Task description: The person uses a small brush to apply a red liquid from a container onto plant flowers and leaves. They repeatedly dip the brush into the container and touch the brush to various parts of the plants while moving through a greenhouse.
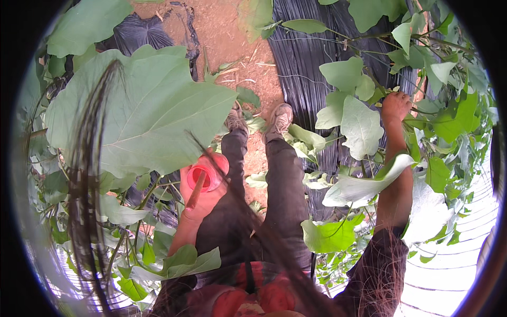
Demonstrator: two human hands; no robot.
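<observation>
My left hand [204, 198] is closed around a small red plastic bottle [217, 168] with an open mouth. A reddish-brown stick [196, 192] stands in the mouth and juts out towards me. A very large green leaf [146, 115] hangs just above and beside that hand. At the right, my right hand [397, 105] reaches in among the stems of a leafy plant [362, 126], its fingers bent at a stem. Whether the fingers pinch the stem cannot be told, since the fingertips are partly hidden by the hand and leaves.
Black plastic mulch film [301, 71] covers the bed at the right, with thin strings above it. Between the beds runs a reddish soil path [237, 51] with fallen leaves [309, 136]. My shoes [281, 119] stand on it. Dark strands of hair hang across the view.
</observation>
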